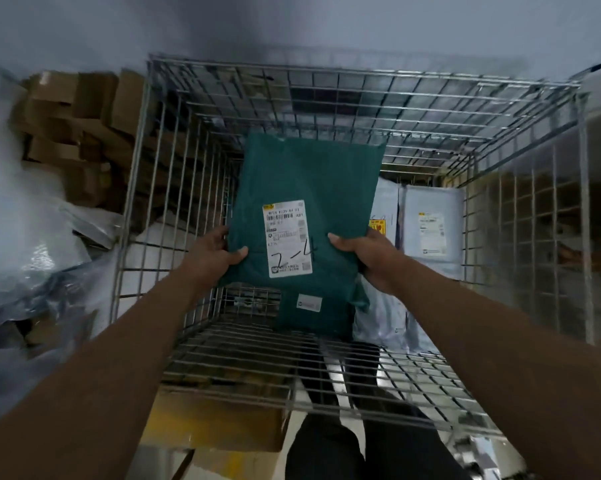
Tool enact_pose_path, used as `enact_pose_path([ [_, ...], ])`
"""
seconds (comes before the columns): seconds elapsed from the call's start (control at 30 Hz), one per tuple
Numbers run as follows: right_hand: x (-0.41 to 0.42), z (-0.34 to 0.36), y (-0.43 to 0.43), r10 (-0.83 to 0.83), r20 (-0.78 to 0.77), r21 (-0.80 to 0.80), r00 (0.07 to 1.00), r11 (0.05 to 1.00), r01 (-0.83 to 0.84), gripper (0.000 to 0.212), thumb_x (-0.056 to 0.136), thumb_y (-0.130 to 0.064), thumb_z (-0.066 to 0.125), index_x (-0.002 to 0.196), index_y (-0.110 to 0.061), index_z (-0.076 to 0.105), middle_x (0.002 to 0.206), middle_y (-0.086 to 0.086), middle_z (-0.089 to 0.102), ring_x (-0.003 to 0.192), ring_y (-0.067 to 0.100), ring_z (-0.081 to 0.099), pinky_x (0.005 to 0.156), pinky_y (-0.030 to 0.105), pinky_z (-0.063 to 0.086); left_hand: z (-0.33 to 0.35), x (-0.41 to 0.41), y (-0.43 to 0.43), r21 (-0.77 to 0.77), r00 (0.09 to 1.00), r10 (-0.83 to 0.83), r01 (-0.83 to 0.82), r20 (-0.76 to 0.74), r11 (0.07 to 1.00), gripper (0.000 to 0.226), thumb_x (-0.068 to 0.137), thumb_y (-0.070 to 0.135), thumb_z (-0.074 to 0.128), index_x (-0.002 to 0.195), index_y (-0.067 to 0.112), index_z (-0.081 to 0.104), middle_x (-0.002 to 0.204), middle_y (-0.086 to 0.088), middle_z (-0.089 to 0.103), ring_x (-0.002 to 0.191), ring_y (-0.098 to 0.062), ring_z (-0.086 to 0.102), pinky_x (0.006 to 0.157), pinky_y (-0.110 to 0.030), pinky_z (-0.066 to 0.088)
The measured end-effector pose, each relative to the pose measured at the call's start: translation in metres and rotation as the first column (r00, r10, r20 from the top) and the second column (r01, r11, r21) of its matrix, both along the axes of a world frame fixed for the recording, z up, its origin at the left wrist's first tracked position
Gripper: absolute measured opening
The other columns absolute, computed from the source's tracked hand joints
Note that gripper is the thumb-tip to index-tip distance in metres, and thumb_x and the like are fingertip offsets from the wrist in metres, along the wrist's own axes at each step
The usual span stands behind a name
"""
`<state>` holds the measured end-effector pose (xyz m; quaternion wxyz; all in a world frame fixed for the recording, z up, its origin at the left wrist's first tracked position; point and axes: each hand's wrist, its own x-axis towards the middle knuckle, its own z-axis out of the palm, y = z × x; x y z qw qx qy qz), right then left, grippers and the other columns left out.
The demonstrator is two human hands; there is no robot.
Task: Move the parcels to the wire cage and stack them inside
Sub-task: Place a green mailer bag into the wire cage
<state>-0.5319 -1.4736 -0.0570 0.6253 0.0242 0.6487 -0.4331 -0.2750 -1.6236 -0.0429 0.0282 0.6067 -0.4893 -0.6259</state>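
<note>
Wire cage [174, 188]: metal grid walls, open top, viewed from above; it fills the middle of the frame.

Left of the cage, outside it: crumpled clear plastic sheeting [22, 209], with a pile of brown cardboard boxes [77, 133] behind it.

Green parcel [309, 174]: a flat poly mailer held face-up within the cage's open top, above the cage floor, resting on nothing.

Grey parcels [430, 230]: they lie inside the cage on its right side, lower than the green one and partly covered by it.

Second green piece [313, 317], with a small white sticker, sits just under the held parcel's near edge. Cannot tell if it is a separate parcel or a folded flap.

Left hand [216, 258] grasps the parcel's left edge, thumb on top. Right hand [365, 254] grasps the right edge in the same way.

White shipping label [287, 237] on the parcel's face carries a barcode and a handwritten "2-4".
</note>
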Motion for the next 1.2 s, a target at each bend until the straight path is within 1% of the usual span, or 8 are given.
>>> enact_pose_path([
  [0.13,0.004,-0.074,0.006,0.002,-0.004,0.047,1.0,0.999,-0.002,0.065,0.085,-0.015,0.086,0.143,-0.008,0.058,0.133,0.007,0.071,0.116,0.029,0.069,0.105,0.047,0.055,-0.07,0.004,0.007,0.046,0.998,-0.031,0.029,0.055,0.999,0.048,0.09,0.002,0.078,0.13,0.021,0.061,0.117,0.006,0.07,0.106,-0.017,0.069,0.095,-0.042,0.059],
  [0.27,0.007,-0.132,0.009,0.022,0.017,0.088,1.0,0.996,-0.023,0.067,0.084,-0.018,0.088,0.144,-0.012,0.057,0.131,0.004,0.071,0.117,0.028,0.068,0.106,0.048,0.054,-0.129,0.012,0.015,0.062,0.998,-0.007,0.003,0.066,0.998,0.045,0.088,0.001,0.079,0.112,0.036,0.066,0.117,0.008,0.072,0.105,-0.014,0.07,0.088,-0.035,0.06],
  [0.43,-0.009,-0.18,-0.024,0.04,-0.007,0.031,0.999,0.999,-0.039,0.065,0.088,-0.026,0.085,0.145,-0.017,0.055,0.112,-0.01,0.07,0.104,0.013,0.068,0.075,0.026,0.061,-0.188,-0.01,-0.01,0.023,0.997,0.06,-0.061,0.043,0.998,0.038,0.09,0.002,0.078,0.111,0.031,0.065,0.104,0.017,0.072,0.091,-0.005,0.073,0.073,-0.022,0.06],
  [0.57,-0.034,-0.217,-0.068,-0.003,-0.094,0.002,0.996,1.0,0.003,0.061,0.096,-0.026,0.077,0.15,-0.017,0.05,0.138,0.005,0.066,0.112,0.024,0.067,0.098,0.044,0.057,-0.231,-0.048,-0.046,-0.049,0.998,0.069,-0.068,0.009,0.996,0.037,0.094,0.0,0.072,0.121,0.024,0.062,0.1,0.017,0.07,0.085,0.003,0.07,0.07,-0.018,0.058],
  [0.73,-0.056,-0.26,-0.108,0.031,-0.22,0.03,0.975,0.999,-0.025,0.064,0.102,-0.028,0.067,0.156,-0.011,0.037,0.15,0.01,0.056,0.127,0.03,0.06,0.107,0.047,0.052,-0.282,-0.087,-0.077,-0.104,0.998,0.045,-0.041,0.033,0.994,0.047,0.097,0.003,0.071,0.141,0.008,0.055,0.121,-0.002,0.065,0.103,-0.021,0.067,0.091,-0.033,0.056],
  [0.9,-0.063,-0.292,-0.113,0.129,-0.372,0.118,0.919,0.989,-0.091,0.062,0.103,-0.018,0.064,0.154,-0.001,0.034,0.157,0.014,0.047,0.142,0.031,0.048,0.117,0.038,0.041,-0.319,-0.103,-0.073,-0.097,0.999,0.033,-0.032,0.012,0.995,0.05,0.098,-0.003,0.065,0.144,0.01,0.051,0.116,0.002,0.065,0.093,-0.01,0.065,0.076,-0.023,0.057],
  [1.07,-0.062,-0.309,-0.122,0.176,-0.414,0.264,0.893,0.962,-0.067,0.094,0.095,-0.031,0.075,0.16,-0.002,0.014,0.164,0.017,0.032,0.149,0.034,0.037,0.123,0.044,0.033,-0.341,-0.116,-0.063,-0.099,0.999,0.04,-0.037,0.031,0.994,0.049,0.101,-0.003,0.06,0.146,0.006,0.046,0.143,-0.014,0.059,0.126,-0.031,0.06,0.105,-0.052,0.053],
  [1.2,-0.051,-0.318,-0.125,0.311,-0.444,0.392,0.841,0.911,-0.13,0.117,0.09,-0.038,0.074,0.164,-0.012,-0.013,0.172,0.015,0.005,0.158,0.033,0.014,0.129,0.048,0.015,-0.355,-0.121,-0.05,-0.173,0.997,0.056,-0.046,0.053,0.984,0.045,0.1,-0.006,0.058,0.142,0.006,0.048,0.141,-0.016,0.059,0.117,-0.021,0.056,0.109,-0.05,0.05],
])
